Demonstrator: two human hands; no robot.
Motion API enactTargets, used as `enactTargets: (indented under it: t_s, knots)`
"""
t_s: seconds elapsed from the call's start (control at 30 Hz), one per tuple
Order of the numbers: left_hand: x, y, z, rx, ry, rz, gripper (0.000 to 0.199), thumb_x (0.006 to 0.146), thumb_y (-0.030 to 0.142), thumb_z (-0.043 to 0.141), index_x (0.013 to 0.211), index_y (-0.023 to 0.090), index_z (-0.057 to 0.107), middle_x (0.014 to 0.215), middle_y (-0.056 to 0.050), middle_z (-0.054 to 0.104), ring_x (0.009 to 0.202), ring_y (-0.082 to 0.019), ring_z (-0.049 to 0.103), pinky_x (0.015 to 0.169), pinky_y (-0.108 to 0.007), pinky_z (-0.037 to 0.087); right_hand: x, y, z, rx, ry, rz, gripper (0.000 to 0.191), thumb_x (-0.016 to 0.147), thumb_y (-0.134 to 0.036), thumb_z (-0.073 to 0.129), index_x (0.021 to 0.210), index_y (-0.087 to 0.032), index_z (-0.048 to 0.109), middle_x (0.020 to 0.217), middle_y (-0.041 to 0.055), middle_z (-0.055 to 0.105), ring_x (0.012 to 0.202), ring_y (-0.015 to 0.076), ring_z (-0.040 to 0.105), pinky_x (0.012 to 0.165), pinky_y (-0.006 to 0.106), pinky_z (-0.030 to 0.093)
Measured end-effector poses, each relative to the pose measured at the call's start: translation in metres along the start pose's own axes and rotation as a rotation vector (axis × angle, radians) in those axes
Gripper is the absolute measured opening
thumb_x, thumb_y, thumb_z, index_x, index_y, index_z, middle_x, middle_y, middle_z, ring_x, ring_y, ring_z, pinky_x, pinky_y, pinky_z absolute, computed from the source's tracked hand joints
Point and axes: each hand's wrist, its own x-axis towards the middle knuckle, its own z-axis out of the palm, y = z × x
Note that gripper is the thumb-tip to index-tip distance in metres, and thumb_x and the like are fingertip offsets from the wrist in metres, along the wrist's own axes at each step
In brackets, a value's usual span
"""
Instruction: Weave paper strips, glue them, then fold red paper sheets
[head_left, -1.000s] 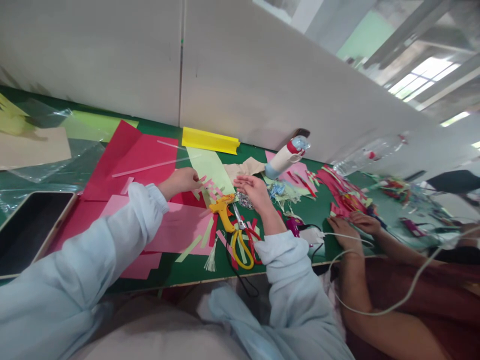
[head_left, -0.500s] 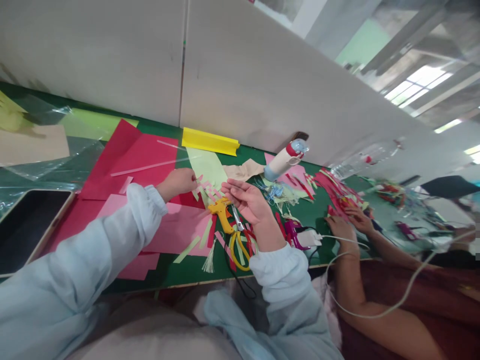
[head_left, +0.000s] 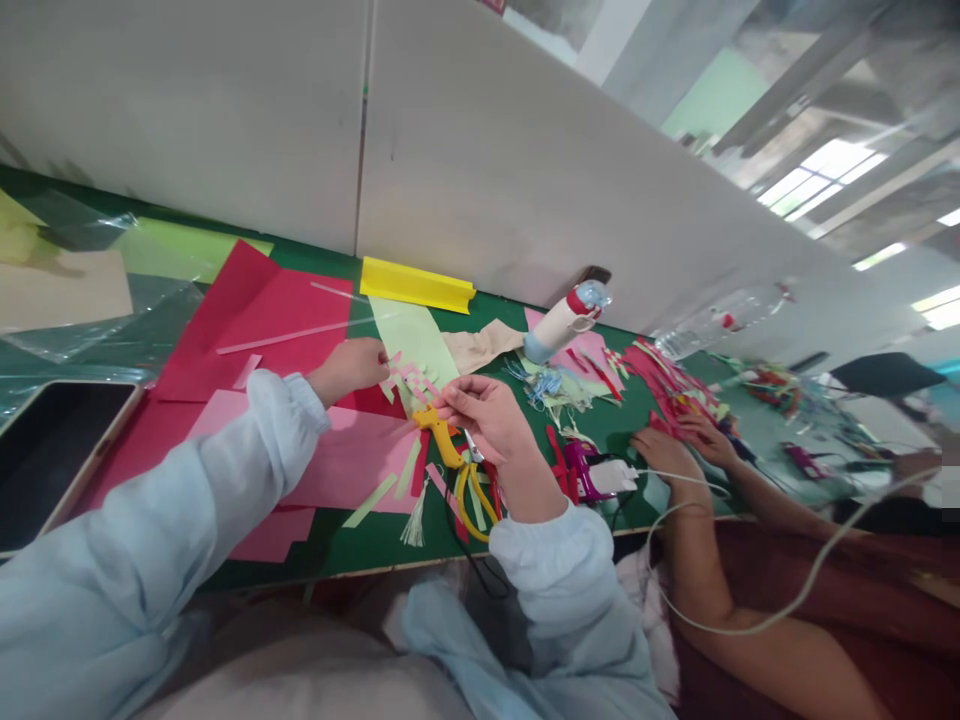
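Observation:
A small woven piece of pink and pale-green paper strips [head_left: 411, 376] hangs between my hands above the table. My left hand [head_left: 351, 370] is closed on its left edge in a pinch. At the opposite edge, my right hand [head_left: 486, 418] pinches a strip end with thumb and forefinger. Below the right hand lies a yellow glue gun [head_left: 441, 436], next to scissors with yellow handles [head_left: 463, 510]. Loose green strips [head_left: 371, 502] and a pale tassel [head_left: 415, 518] are near the table's front edge. Pink paper sheets [head_left: 349, 460] lie under my left forearm.
Red paper [head_left: 247, 310], a folded yellow sheet [head_left: 416, 285] and a drink bottle [head_left: 566, 322] stand or lie toward the wall. A phone [head_left: 64, 460] is at the left. To the right are a purple device [head_left: 585, 470], a white cable [head_left: 682, 478] and a co-worker's hands [head_left: 671, 455].
My right hand has gone from extended fingers to a curled pinch at the woven piece's right edge. The left hand keeps its pinch. The view has shifted slightly.

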Motion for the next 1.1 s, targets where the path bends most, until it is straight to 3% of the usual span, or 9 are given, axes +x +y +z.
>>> enactTargets:
  t_s: [0.1,0.17,0.27,0.3,0.37,0.47,0.77,0.93,1.1]
  knots:
    - [0.000,0.001,-0.001,-0.005,0.000,0.004,0.037,0.093,0.040,0.061,0.123,0.018,0.060,0.125,-0.009,0.062,0.108,-0.023,0.063,0.091,-0.045,0.056,-0.005,0.006,-0.016,-0.328,0.137,-0.069,0.040,0.069,-0.054,0.080,0.078,-0.017,0.071,0.072,0.0031,0.075,0.060,0.0122,0.070,0.060,0.021,0.058]
    - [0.000,0.002,-0.003,-0.008,-0.004,0.004,0.038,0.093,0.040,0.061,0.123,0.017,0.060,0.124,-0.009,0.062,0.108,-0.023,0.063,0.091,-0.045,0.056,-0.010,0.013,-0.025,-0.639,0.251,-0.069,0.033,0.083,-0.050,0.068,0.078,-0.018,0.070,0.070,0.0025,0.074,0.061,0.0138,0.070,0.061,0.024,0.056]
    - [0.001,0.004,-0.005,-0.015,-0.017,-0.001,0.038,0.093,0.040,0.061,0.123,0.017,0.060,0.125,-0.009,0.062,0.108,-0.023,0.063,0.091,-0.045,0.055,-0.019,0.027,-0.029,-0.923,0.378,-0.054,0.022,0.079,-0.036,0.075,0.067,-0.020,0.066,0.066,0.0015,0.072,0.067,0.0171,0.070,0.066,0.026,0.051]
    - [0.001,0.005,-0.006,-0.018,-0.026,-0.005,0.038,0.093,0.040,0.061,0.123,0.017,0.060,0.124,-0.009,0.062,0.108,-0.023,0.063,0.091,-0.045,0.056,-0.021,0.032,-0.026,-1.125,0.431,-0.051,0.024,0.079,-0.036,0.076,0.066,-0.020,0.064,0.068,0.0014,0.072,0.071,0.0177,0.070,0.068,0.026,0.049]
    - [0.002,0.008,-0.007,-0.027,-0.052,-0.015,0.037,0.093,0.040,0.061,0.123,0.017,0.060,0.124,-0.009,0.063,0.107,-0.023,0.063,0.090,-0.044,0.056,-0.024,0.042,-0.018,-1.464,0.416,-0.007,0.027,0.086,-0.044,0.070,0.075,-0.020,0.067,0.078,0.0048,0.075,0.078,0.0199,0.071,0.069,0.027,0.047]
    - [0.002,0.011,-0.008,-0.041,-0.095,-0.025,0.037,0.093,0.041,0.062,0.121,0.017,0.061,0.121,-0.008,0.063,0.105,-0.023,0.064,0.088,-0.043,0.057,-0.022,0.052,-0.003,-1.730,0.349,0.063,0.042,0.090,-0.055,0.062,0.097,-0.014,0.069,0.092,0.0141,0.075,0.086,0.0252,0.072,0.067,0.029,0.047]
    - [-0.001,0.016,-0.003,-0.065,-0.112,-0.015,0.036,0.093,0.041,0.062,0.120,0.016,0.061,0.119,-0.008,0.064,0.104,-0.022,0.064,0.087,-0.042,0.057,-0.024,0.060,0.002,-1.849,0.276,0.054,0.027,0.097,-0.035,0.054,0.101,-0.014,0.070,0.100,0.0145,0.073,0.099,0.0258,0.068,0.080,0.032,0.049]
    - [-0.004,0.019,-0.007,-0.086,-0.094,-0.016,0.035,0.093,0.042,0.062,0.116,0.016,0.062,0.115,-0.007,0.065,0.100,-0.021,0.065,0.085,-0.041,0.057,-0.046,0.046,-0.009,-1.867,0.362,0.101,0.030,0.098,-0.033,0.050,0.104,-0.010,0.069,0.101,0.0180,0.072,0.103,0.0267,0.066,0.085,0.033,0.049]
    - [-0.007,0.020,-0.014,-0.117,-0.033,0.021,0.031,0.089,0.044,0.061,0.098,0.015,0.066,0.094,-0.006,0.068,0.085,-0.020,0.065,0.071,-0.031,0.051,-0.059,0.043,-0.014,-1.868,0.423,0.240,0.033,0.099,-0.031,0.048,0.105,-0.007,0.070,0.099,0.0219,0.072,0.102,0.0289,0.068,0.079,0.033,0.050]
